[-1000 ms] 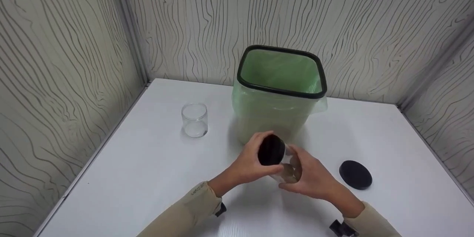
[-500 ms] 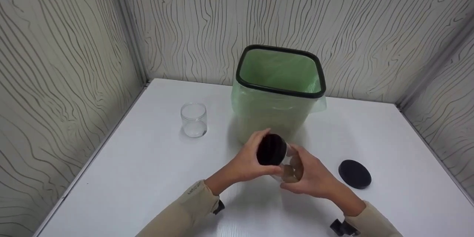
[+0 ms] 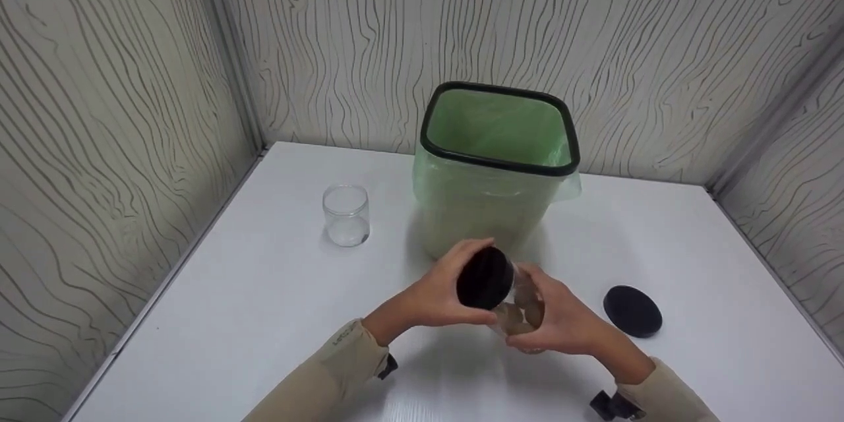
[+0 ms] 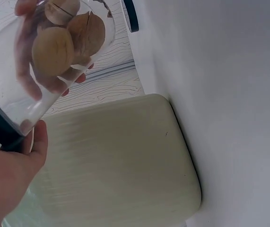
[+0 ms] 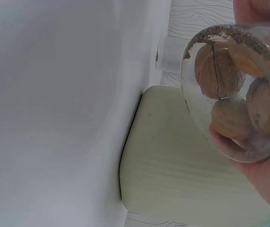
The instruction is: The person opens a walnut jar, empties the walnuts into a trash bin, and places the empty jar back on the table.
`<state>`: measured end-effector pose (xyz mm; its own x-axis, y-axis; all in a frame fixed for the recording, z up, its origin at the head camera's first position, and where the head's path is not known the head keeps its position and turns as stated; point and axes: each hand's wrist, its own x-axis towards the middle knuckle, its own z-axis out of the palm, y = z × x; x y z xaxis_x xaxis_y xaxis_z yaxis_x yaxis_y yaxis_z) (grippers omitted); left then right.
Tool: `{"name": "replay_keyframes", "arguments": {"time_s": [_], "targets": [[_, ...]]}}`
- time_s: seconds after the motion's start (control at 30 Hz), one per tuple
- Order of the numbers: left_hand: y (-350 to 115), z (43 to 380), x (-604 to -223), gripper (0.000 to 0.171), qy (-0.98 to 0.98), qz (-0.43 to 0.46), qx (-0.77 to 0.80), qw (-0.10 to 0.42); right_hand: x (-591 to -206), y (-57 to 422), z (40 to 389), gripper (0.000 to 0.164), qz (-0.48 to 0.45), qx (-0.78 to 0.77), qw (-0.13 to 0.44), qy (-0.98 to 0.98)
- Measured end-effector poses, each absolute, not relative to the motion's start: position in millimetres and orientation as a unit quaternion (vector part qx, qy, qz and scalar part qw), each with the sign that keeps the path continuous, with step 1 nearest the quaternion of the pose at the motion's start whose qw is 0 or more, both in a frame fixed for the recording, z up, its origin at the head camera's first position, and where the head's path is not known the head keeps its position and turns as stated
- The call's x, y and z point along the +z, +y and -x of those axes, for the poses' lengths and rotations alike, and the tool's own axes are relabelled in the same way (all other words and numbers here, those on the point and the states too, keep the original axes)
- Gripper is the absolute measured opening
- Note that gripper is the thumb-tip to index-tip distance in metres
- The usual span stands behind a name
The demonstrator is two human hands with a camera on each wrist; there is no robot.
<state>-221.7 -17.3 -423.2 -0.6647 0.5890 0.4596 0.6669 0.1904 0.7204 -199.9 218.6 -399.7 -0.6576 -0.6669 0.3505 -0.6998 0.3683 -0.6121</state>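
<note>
A clear jar [image 3: 517, 313] with several walnuts [image 5: 218, 73] in it is held tilted above the table, in front of the bin. My left hand [image 3: 438, 293] grips its black lid [image 3: 484, 278], fingers over the far edge and thumb along the near one. Round the jar's body curls my right hand [image 3: 564, 316]. Through the clear wall, the left wrist view shows walnuts gathered toward the bottom end. Dark crumbs line the jar's base in the right wrist view. The lid sits on the jar's mouth; how tightly, I cannot tell.
A bin [image 3: 488, 211] with a green liner and black rim stands behind the hands. Left of it is a lidless clear jar [image 3: 346, 216] with a small dark bit at its base. Another black lid [image 3: 632, 311] lies flat on the white table [image 3: 250, 316] at the right. Patterned walls enclose the table.
Both hands and the jar have shifted slightly down and toward the near side in the head view. The grips on lid and jar look the same. The other objects stay put.
</note>
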Motion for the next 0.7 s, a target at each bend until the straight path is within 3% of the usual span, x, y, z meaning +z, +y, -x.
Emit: {"name": "replay_keyframes", "arguments": {"time_s": [0.7], "targets": [[-7, 221, -426, 0.083, -0.773, 0.331, -0.537, 0.068, -433, 223, 216, 0.089, -0.409, 0.345, 0.130, -0.835]]}}
